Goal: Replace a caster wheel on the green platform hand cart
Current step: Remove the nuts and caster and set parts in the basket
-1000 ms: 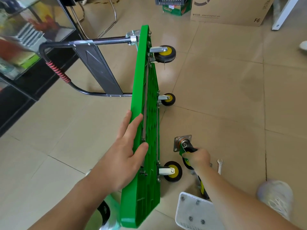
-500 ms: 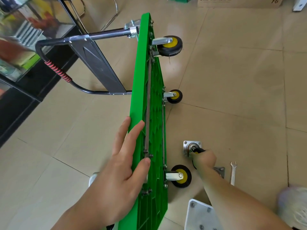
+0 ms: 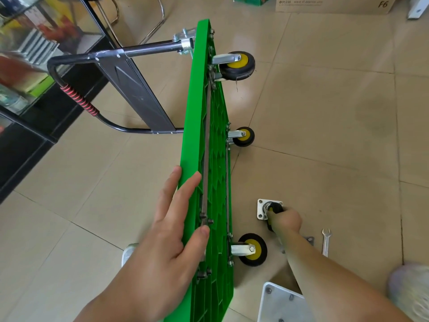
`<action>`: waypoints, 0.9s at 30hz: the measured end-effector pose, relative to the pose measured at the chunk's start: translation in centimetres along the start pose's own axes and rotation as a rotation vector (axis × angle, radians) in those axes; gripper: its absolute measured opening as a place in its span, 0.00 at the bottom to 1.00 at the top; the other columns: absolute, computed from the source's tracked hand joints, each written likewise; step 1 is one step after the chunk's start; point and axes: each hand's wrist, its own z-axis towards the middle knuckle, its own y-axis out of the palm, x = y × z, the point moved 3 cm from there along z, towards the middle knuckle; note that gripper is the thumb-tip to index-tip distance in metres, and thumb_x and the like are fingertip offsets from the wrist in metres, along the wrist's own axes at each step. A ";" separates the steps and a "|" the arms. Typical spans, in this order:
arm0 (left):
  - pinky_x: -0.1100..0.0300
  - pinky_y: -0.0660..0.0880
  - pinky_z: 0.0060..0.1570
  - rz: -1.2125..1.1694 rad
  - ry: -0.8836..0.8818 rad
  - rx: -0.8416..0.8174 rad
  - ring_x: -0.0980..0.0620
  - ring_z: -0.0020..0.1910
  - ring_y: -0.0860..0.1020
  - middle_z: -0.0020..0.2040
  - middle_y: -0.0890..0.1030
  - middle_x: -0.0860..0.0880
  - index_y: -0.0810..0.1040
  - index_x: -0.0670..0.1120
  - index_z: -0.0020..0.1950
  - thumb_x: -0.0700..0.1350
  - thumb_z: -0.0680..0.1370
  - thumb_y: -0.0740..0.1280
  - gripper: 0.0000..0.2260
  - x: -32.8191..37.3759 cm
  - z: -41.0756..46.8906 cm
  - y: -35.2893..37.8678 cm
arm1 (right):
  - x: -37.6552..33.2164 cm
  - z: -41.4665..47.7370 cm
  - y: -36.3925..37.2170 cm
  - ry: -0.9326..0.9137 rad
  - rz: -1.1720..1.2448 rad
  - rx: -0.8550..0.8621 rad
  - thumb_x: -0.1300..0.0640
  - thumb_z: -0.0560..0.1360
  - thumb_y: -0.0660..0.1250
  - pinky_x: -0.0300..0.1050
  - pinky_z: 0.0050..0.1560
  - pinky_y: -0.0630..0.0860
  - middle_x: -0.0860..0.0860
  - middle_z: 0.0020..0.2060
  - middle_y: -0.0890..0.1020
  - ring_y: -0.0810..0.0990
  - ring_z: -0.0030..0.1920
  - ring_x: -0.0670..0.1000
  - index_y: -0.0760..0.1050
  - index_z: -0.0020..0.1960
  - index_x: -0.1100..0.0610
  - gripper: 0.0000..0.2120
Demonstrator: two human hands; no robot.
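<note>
Currently: green cart (image 3: 197, 112) stands on its side on tiled floor (image 3: 325, 135). Left hand (image 3: 169, 240) lies flat against the deck, fingers straight. Right hand (image 3: 284, 220) grips the loose caster (image 3: 270, 209) on the floor near a mounted wheel (image 3: 251, 249); wrench (image 3: 325, 244) just beside.

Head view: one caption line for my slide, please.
Left hand steadies the tipped green cart; right hand grips a loose caster beside it.
</note>
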 end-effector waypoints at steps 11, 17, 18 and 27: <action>0.87 0.52 0.57 -0.003 -0.009 0.001 0.83 0.69 0.48 0.77 0.42 0.75 0.56 0.68 0.76 0.43 0.82 0.64 0.31 0.2 0.1 0.1 | -0.2 -0.2 -0.3 -0.122 -0.034 -0.051 0.57 0.70 0.76 0.50 0.52 0.80 0.55 0.49 0.85 0.83 0.50 0.58 0.82 0.58 0.55 0.17; 0.88 0.53 0.55 -0.006 -0.022 -0.024 0.85 0.67 0.49 0.76 0.41 0.75 0.54 0.67 0.77 0.44 0.82 0.64 0.31 0.2 0.0 0.0 | -0.2 0.0 -0.3 -0.154 -0.069 -0.071 0.59 0.71 0.76 0.49 0.53 0.78 0.56 0.52 0.84 0.82 0.52 0.59 0.81 0.60 0.56 0.18; 0.88 0.53 0.56 -0.007 -0.027 -0.030 0.85 0.68 0.48 0.76 0.40 0.75 0.54 0.67 0.77 0.44 0.82 0.63 0.31 0.2 0.0 0.1 | -0.4 -0.1 -0.4 -0.153 -0.078 -0.073 0.59 0.72 0.76 0.48 0.52 0.78 0.56 0.52 0.84 0.81 0.53 0.58 0.81 0.61 0.56 0.18; 0.88 0.55 0.50 -0.022 -0.095 -0.099 0.91 0.56 0.55 0.76 0.38 0.74 0.50 0.67 0.79 0.47 0.83 0.61 0.30 0.6 0.0 0.0 | -0.3 -1.5 -1.3 -0.194 -0.148 -0.076 0.59 0.73 0.72 0.46 0.48 0.76 0.56 0.48 0.85 0.81 0.49 0.58 0.80 0.59 0.57 0.15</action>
